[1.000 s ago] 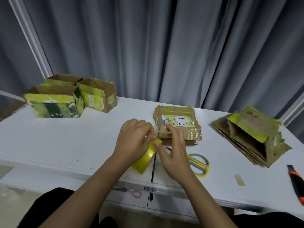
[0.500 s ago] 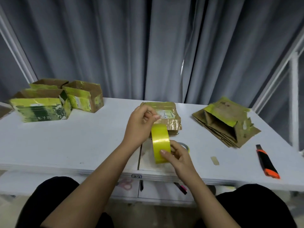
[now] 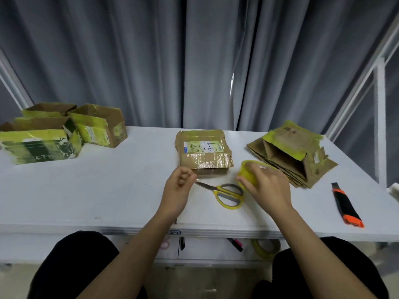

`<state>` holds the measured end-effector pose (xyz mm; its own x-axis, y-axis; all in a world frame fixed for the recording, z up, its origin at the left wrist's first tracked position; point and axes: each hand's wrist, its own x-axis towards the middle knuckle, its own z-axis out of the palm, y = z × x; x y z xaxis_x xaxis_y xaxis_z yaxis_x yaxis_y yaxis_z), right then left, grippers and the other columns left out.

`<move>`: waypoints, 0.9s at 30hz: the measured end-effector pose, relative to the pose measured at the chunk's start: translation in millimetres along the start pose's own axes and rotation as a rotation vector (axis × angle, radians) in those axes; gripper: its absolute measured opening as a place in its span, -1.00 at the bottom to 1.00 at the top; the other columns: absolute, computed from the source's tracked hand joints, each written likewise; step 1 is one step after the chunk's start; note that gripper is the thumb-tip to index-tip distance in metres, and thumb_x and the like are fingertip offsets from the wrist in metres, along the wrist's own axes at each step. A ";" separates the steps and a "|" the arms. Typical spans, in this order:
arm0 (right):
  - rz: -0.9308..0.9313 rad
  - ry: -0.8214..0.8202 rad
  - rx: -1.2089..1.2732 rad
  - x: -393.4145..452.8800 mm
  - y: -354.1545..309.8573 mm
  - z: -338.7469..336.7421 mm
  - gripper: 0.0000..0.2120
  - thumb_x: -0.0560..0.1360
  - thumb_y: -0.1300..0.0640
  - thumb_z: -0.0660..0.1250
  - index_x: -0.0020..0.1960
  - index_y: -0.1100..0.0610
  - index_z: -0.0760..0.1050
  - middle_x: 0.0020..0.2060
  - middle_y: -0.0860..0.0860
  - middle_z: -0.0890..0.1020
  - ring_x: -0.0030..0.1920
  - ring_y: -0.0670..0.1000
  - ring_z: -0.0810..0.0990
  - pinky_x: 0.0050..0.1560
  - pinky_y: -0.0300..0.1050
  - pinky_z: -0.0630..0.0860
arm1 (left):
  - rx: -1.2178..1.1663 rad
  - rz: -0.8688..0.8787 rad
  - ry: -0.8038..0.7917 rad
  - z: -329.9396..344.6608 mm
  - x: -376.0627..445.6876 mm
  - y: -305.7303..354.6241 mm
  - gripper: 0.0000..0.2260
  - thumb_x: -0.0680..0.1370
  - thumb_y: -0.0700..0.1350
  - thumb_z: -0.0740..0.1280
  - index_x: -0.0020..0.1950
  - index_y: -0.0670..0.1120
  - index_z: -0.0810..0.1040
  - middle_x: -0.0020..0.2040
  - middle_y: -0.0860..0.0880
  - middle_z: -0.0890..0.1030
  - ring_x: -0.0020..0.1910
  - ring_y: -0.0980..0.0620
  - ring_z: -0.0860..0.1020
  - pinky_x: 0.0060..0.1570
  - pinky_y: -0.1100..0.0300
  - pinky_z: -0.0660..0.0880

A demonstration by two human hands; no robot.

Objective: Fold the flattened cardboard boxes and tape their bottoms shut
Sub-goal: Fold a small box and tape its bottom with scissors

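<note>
A small cardboard box (image 3: 205, 156) with a white label and shiny tape lies mid-table. My right hand (image 3: 267, 188) grips a yellow tape roll (image 3: 248, 172) just right of that box, above the table. My left hand (image 3: 180, 185) hovers in front of the box with fingers curled and tips pinched together; no tape strip shows between the hands. A stack of flattened boxes (image 3: 289, 152) lies at the right. Folded open boxes (image 3: 41, 143) stand at the far left.
Yellow-handled scissors (image 3: 228, 195) lie between my hands on the white table (image 3: 108, 190). An orange and black utility knife (image 3: 346, 206) lies near the right edge. Another tape roll (image 3: 266, 247) sits on a shelf under the tabletop. Grey curtains hang behind.
My right hand has carried the tape roll to the right and up, away from my left hand, which came off the roll and dropped lower. The scissors are uncovered.
</note>
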<state>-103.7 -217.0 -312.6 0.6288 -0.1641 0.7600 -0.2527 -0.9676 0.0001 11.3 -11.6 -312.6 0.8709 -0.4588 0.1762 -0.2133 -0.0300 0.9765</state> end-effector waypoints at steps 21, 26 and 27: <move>-0.096 0.023 0.117 -25.2 13.5 52.8 -0.81 0.50 -0.04 0.35 -0.06 0.03 0.69 -0.38 0.02 0.59 -0.33 0.12 0.55 -0.25 0.00 0.49 | 0.195 -0.055 0.028 -14.0 23.5 -62.2 -0.89 0.48 -0.17 0.43 -0.10 0.05 0.67 -0.02 0.10 0.61 -0.04 0.20 0.53 -0.09 0.51 0.40; -0.061 0.024 0.123 -17.2 12.8 56.5 -0.78 0.49 -0.05 0.33 -0.09 0.04 0.70 -0.39 0.03 0.61 -0.33 0.13 0.56 -0.23 0.00 0.50 | 0.126 -0.061 0.049 -12.9 24.0 -57.0 -0.79 0.51 -0.20 0.38 -0.07 0.14 0.62 -0.02 0.14 0.58 -0.04 0.22 0.52 -0.13 0.52 0.42; -0.068 0.023 0.126 -14.1 13.3 56.0 -0.79 0.49 -0.05 0.34 -0.10 0.04 0.70 -0.40 0.03 0.60 -0.34 0.13 0.55 -0.24 0.00 0.49 | 0.096 -0.086 0.040 -12.2 24.9 -56.1 -0.76 0.52 -0.22 0.37 -0.04 0.15 0.60 -0.02 0.12 0.57 -0.02 0.15 0.52 -0.16 0.50 0.44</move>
<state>-74.7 -238.2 -359.7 0.6240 -0.0942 0.7758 -0.1148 -0.9930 -0.0282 50.4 -10.5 -361.5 0.9046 -0.4147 0.0988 -0.1764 -0.1532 0.9723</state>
